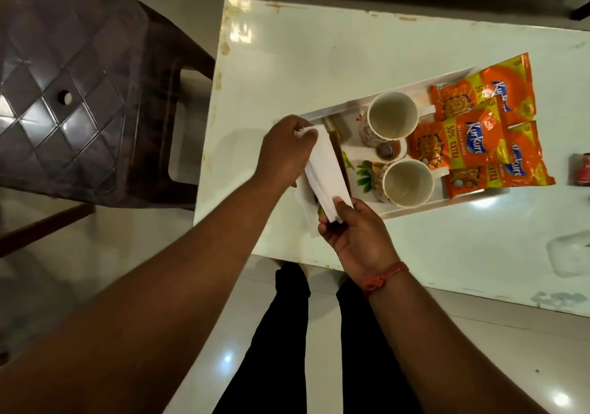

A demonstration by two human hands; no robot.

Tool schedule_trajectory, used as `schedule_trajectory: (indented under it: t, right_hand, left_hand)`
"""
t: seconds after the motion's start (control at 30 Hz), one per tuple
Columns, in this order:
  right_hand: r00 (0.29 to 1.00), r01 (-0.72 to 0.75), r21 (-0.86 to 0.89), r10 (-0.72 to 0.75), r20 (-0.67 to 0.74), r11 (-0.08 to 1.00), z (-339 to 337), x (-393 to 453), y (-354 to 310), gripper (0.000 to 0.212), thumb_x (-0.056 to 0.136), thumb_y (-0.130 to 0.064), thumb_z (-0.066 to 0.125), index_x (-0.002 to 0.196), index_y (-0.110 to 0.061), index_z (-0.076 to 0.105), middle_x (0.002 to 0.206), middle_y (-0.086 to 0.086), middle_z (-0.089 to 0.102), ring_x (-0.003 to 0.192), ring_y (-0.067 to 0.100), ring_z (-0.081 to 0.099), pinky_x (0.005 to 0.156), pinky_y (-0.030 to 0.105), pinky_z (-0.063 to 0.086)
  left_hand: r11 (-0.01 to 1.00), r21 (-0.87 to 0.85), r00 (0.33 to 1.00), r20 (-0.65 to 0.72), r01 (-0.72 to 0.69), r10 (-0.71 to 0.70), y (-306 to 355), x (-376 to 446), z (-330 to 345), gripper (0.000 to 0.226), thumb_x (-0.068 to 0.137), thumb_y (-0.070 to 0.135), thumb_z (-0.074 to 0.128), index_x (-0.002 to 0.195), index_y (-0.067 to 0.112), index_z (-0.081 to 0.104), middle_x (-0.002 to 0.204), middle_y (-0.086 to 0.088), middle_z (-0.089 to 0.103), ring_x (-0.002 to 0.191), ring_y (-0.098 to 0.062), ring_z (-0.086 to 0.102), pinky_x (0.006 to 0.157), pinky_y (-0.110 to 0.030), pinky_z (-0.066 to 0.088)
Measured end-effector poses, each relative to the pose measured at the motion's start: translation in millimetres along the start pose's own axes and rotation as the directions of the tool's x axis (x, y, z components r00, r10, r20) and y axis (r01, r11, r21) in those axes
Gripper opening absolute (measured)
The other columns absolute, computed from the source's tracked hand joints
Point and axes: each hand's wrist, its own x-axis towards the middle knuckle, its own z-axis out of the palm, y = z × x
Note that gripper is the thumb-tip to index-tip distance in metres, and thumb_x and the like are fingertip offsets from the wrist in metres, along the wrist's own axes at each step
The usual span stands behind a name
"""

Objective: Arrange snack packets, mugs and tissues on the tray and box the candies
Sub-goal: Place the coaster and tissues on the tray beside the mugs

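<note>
A white tray (322, 114) lies on the white table. Two empty white mugs stand in it, one at the back (391, 116) and one nearer me (407, 180). Several orange Kurkure snack packets (463, 139) overlap at the tray's right end. A stack of white tissues (325, 171) is held over the tray's left end. My left hand (285, 150) pinches its far end and my right hand (354, 226) grips its near end. A small brown object (386, 151) sits between the mugs.
A dark brown plastic stool (79, 94) stands left of the table (319, 49). A red item (581, 169) lies at the right edge of the table. A clear plastic thing (568, 254) lies at the near right. My legs are below the table edge.
</note>
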Motion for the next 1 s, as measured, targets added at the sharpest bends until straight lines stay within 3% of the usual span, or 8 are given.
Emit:
schedule_trajectory:
  t: [0.13,0.3,0.4,0.73,0.87,1.0]
  right_hand:
    - [0.995,-0.084,0.209,0.092,-0.026,0.974,2.0,5.8,-2.8,0.021,0.092,-0.013,0.064,0.111,-0.005,0.06,0.095,0.016,0.058,0.062,0.02,0.066,0.059,0.03,0.055]
    - [0.976,-0.147,0.375,0.196,-0.096,0.915,4.9,14.1,-0.4,0.019,0.095,-0.013,0.059,0.11,-0.003,0.058,0.076,0.013,0.063,0.06,0.018,0.063,0.053,0.028,0.056]
    - [0.967,-0.153,0.4,0.221,-0.129,0.904,5.7,19.9,0.9,0.01,0.096,-0.013,0.056,0.101,-0.004,0.057,0.073,0.012,0.062,0.058,0.018,0.062,0.05,0.027,0.055]
    - [0.959,-0.11,0.332,0.187,-0.212,0.937,3.1,37.3,1.9,0.019,0.097,-0.014,0.054,0.111,-0.003,0.059,0.084,0.016,0.062,0.058,0.019,0.062,0.05,0.027,0.054]
    - [0.952,-0.137,0.272,0.202,-0.228,0.952,0.9,32.2,1.4,0.016,0.096,-0.017,0.056,0.105,-0.004,0.059,0.085,0.015,0.06,0.056,0.021,0.064,0.051,0.028,0.054]
    - [0.941,-0.163,0.071,0.177,-0.289,0.984,-9.3,13.3,-4.7,0.016,0.094,-0.02,0.056,0.107,-0.01,0.057,0.102,0.014,0.056,0.079,0.029,0.065,0.051,0.03,0.053]
  left_hand:
    - [0.962,0.212,0.985,0.058,-0.169,0.16,14.3,23.4,7.1,0.013,0.087,0.019,0.059,0.098,0.019,0.065,0.084,0.009,0.061,0.085,-0.016,0.062,0.069,-0.025,0.051]
    - [0.827,0.502,0.967,0.146,-0.253,0.207,22.3,38.3,19.9,0.018,0.083,0.018,0.053,0.1,0.019,0.061,0.084,0.0,0.062,0.078,-0.025,0.062,0.064,-0.03,0.046]
    - [0.748,0.603,0.961,0.187,-0.275,0.203,21.8,43.2,26.2,0.021,0.084,0.018,0.054,0.105,0.015,0.059,0.09,-0.005,0.066,0.083,-0.027,0.063,0.071,-0.035,0.052]
    - [0.693,0.681,0.971,0.174,-0.239,0.164,17.6,49.0,40.0,0.029,0.082,0.015,0.054,0.111,0.017,0.061,0.105,-0.007,0.067,0.101,-0.031,0.06,0.088,-0.043,0.052]
    - [0.685,0.694,0.975,0.174,-0.223,0.141,16.2,49.2,39.8,0.031,0.085,0.019,0.051,0.114,0.018,0.059,0.112,-0.006,0.064,0.111,-0.03,0.054,0.092,-0.043,0.047]
    - [0.813,0.542,0.973,0.04,-0.213,0.228,6.6,39.4,32.6,0.029,0.091,0.03,0.05,0.116,0.018,0.058,0.118,-0.005,0.058,0.113,-0.029,0.05,0.092,-0.043,0.045]
